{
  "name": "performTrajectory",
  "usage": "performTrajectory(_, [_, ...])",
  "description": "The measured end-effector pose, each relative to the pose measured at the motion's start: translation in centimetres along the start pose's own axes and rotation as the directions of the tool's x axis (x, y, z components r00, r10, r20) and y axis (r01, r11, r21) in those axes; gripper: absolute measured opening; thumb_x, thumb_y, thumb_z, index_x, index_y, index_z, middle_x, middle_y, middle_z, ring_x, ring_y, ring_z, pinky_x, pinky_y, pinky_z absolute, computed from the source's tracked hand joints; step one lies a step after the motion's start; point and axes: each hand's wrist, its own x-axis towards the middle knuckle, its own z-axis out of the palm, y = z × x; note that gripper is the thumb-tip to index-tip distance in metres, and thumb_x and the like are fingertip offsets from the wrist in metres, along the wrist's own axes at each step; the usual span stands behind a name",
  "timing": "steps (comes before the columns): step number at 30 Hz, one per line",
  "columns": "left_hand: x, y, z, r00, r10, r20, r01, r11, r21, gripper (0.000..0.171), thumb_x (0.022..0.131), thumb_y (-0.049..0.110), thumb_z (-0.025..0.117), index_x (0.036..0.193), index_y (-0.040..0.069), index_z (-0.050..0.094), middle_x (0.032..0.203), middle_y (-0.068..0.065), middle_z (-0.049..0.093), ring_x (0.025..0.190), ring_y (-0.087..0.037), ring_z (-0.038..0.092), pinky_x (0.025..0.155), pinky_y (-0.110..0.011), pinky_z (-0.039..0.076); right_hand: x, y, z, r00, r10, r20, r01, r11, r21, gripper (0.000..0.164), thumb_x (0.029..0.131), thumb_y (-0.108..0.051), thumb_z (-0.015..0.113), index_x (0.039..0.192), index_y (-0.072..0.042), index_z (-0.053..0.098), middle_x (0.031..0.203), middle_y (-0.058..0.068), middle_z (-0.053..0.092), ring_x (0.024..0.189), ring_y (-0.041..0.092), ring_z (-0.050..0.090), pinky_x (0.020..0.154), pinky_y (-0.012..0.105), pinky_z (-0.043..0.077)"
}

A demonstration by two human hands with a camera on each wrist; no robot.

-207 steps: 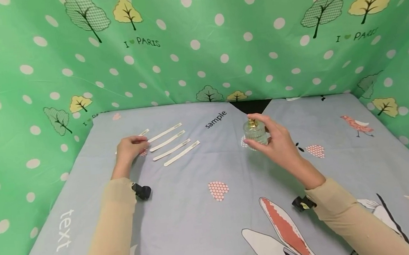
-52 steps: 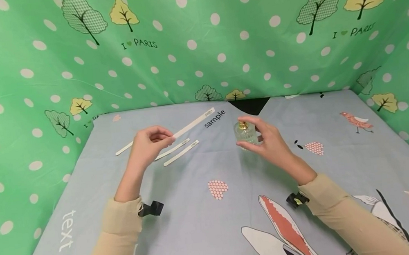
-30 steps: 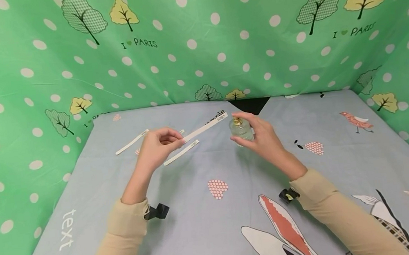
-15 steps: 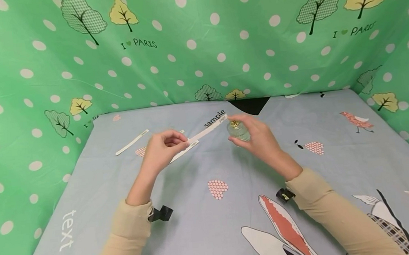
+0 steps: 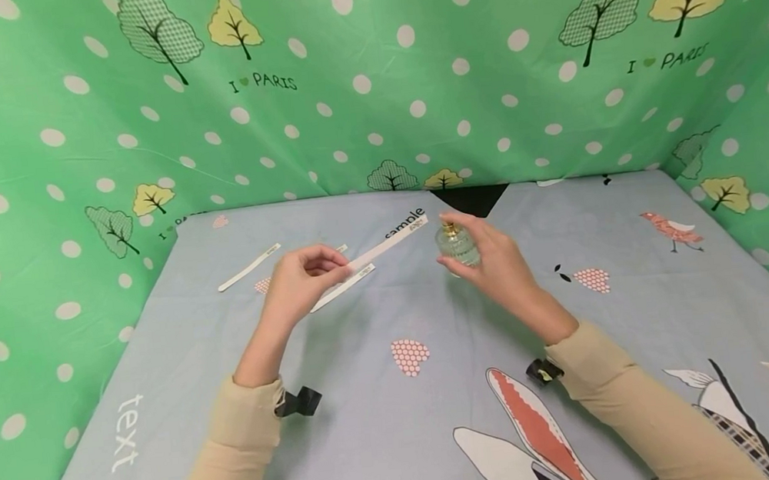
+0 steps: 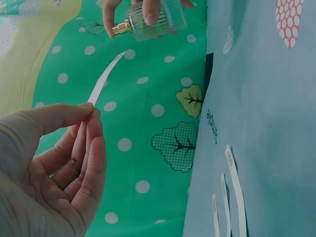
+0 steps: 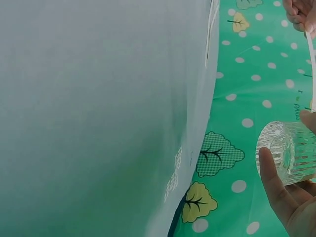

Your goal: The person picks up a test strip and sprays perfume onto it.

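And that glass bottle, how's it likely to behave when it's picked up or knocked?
The glass bottle would probably be fragile if dropped, since its clear body looks like glass. The ribs along its sides should help the right hand grip it. Stood upright, it may resist tipping, being squat with a broad base.

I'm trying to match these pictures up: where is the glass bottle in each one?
Head: bottle just right of centre, in the right hand.
Left wrist: bottle at the top, near the middle.
Right wrist: bottle at the right edge, below mid-height, partly cut off.
Shared landmark: green dotted backdrop.
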Motion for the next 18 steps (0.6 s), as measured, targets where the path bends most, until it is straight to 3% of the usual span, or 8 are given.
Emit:
performTrajectory(2, [-0.01,-0.05,-0.12,1.000,0.000,-0.003,0.000,1.000,0.006,0.015,0.088,0.018,0.076,0.096,0.006,0.073,0.087,-0.007,0.072,0.086,-0.030,0.070,0.068,-0.021,0.052,-0.05,-0.04,-0.10,1.000,0.004,-0.001,-0.004,1.000,0.001,0.063,0.084,-0.022,0.082,0.139,-0.018,0.051,0.128,0.014,0.066,0.106,0.032,0.067,0.083,0.049,0.060])
performTrajectory(9, [-0.04,-0.16,-0.45,1.000,-0.003,-0.015,0.004,1.000,0.016,0.016,0.087,0.019,0.077,0.096,0.007,0.074,0.086,-0.006,0.072,0.075,-0.010,0.067,0.067,-0.020,0.051,-0.19,-0.14,-0.40,1.000,0.023,0.003,-0.023,1.000,0.014,0.063,0.084,-0.021,0.082,0.139,-0.019,0.051,0.130,0.014,0.065,0.105,0.033,0.067,0.082,0.050,0.060])
performTrajectory(18, [-0.05,-0.24,-0.87,1.000,-0.018,-0.024,0.018,1.000,0.010,0.017,0.087,0.020,0.077,0.096,0.006,0.074,0.084,-0.005,0.072,0.072,-0.008,0.066,0.065,-0.020,0.051,-0.26,-0.08,-0.42,1.000,0.018,-0.002,-0.018,1.000,0.026,0.064,0.083,-0.021,0.082,0.139,-0.019,0.051,0.131,0.013,0.064,0.106,0.032,0.067,0.082,0.049,0.060])
